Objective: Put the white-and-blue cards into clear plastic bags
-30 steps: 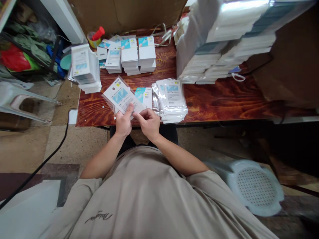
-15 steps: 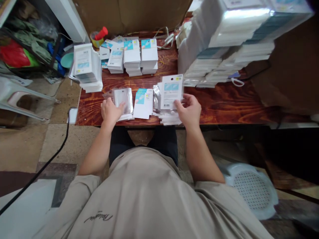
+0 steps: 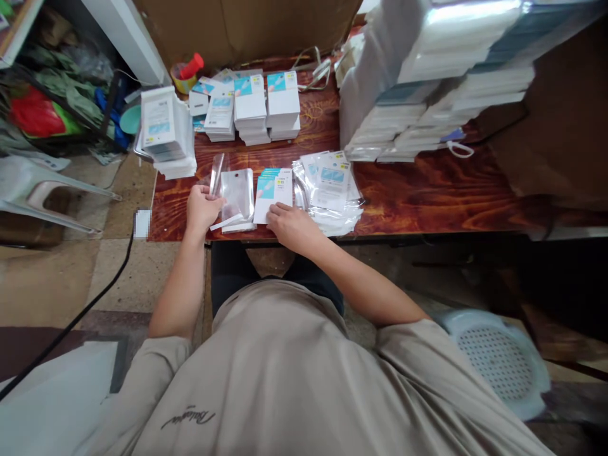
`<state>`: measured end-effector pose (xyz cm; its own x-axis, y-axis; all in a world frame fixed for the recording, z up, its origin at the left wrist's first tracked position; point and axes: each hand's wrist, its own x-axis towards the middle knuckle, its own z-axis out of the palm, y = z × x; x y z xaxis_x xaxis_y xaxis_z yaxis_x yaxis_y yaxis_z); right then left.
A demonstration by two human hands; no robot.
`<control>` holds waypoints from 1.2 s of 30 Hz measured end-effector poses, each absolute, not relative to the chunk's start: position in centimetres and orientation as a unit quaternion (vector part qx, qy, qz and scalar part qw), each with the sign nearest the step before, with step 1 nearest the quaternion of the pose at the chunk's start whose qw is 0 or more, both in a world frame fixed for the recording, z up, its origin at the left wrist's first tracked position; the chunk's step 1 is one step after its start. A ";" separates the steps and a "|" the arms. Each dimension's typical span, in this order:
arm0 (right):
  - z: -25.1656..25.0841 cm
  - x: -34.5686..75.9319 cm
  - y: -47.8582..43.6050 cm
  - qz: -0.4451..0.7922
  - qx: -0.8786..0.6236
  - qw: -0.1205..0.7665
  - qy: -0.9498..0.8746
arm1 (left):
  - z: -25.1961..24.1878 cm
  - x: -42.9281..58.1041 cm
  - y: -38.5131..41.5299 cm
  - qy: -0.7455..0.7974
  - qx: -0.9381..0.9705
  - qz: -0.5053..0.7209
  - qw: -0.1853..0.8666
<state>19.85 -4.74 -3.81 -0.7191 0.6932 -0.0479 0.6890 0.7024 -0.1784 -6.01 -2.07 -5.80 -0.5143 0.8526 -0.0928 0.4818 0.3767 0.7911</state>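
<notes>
Got the left hand [image 3: 203,208] closed in a light pinch on the near edge of a clear thin plastic sleeve [image 3: 236,190], tipped up a little over the small pile of matching sleeves at the front edge of the dark red-brown wooden table [image 3: 418,190]. Can't tell whether one sleeve or two between the fingers, so worth rubbing thumb against forefinger to split them. Right hand [image 3: 291,225] just beside, loose and flat, fingertips resting on the near end of the short stack of white cards with blue-and-yellow print [image 3: 274,189], nothing actually gripped. Best to drag only the top card with one fingertip rather than grabbing the whole edge, easy to pull two at once with glossy stock. Also smart to hold the sleeve by a corner, not the middle: flimsy film, probably buckles and clings if squeezed. Mind the slumped heap of already bagged cards [image 3: 332,190] right beside the card stack, looks slippery enough to slide over. No need to bother with the tall card stacks [image 3: 266,104] at the back, well apart from both hands.
</notes>
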 end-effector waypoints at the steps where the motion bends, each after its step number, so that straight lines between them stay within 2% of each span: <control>1: -3.6 20.1 -4.6 0.090 -0.364 0.000 -0.927 | -5.8 -5.8 -2.3 0.772 0.392 0.402 0.298; 3: -3.2 20.5 -4.5 0.089 -0.345 -0.020 -0.934 | -5.7 -5.4 -2.6 0.730 0.340 0.461 0.373; 7: -2.5 20.9 -4.2 0.100 -0.327 -0.037 -0.939 | -5.3 -4.2 -2.9 0.653 0.247 0.552 0.456; 10: -2.7 21.1 -4.0 0.107 -0.319 -0.018 -0.942 | -5.2 -3.3 -3.0 0.609 0.210 0.572 0.508; 12: -3.2 21.5 -3.9 0.115 -0.345 0.027 -0.931 | -5.4 -2.7 -2.9 0.598 0.212 0.557 0.536; 14: -3.7 22.1 -4.0 0.123 -0.414 0.127 -0.893 | -5.5 -2.1 -2.8 0.594 0.217 0.549 0.547; 17: -3.7 23.3 -4.7 0.150 -0.537 0.372 -0.742 | -5.5 -1.3 -2.6 0.591 0.208 0.575 0.527; 19: -3.2 24.0 -5.6 0.233 -0.567 0.508 -0.605 | -5.3 -0.7 -2.6 0.590 0.202 0.597 0.505; 20: -2.9 24.3 -6.1 0.303 -0.561 0.537 -0.552 | -5.1 -0.5 -2.7 0.589 0.201 0.605 0.497; 23: -2.8 24.1 -7.4 0.509 -0.522 0.498 -0.470 | -4.8 0.6 -3.0 0.577 0.212 0.625 0.481; 25: -3.5 23.5 -7.8 0.573 -0.518 0.455 -0.443 | -4.7 1.3 -3.4 0.565 0.226 0.633 0.479; 28: -4.9 22.2 -7.7 0.584 -0.533 0.466 -0.397 | -5.0 2.5 -4.2 0.551 0.238 0.650 0.466; 31: -5.8 20.9 -7.5 0.564 -0.536 0.523 -0.347 | -5.1 3.4 -5.2 0.539 0.246 0.663 0.458; 34: -6.0 20.0 -7.7 0.558 -0.512 0.567 -0.324 | -4.8 3.8 -6.1 0.531 0.258 0.639 0.494; 36: -6.0 19.9 -7.9 0.579 -0.489 0.556 -0.341 | -4.3 3.6 -6.4 0.524 0.260 0.631 0.510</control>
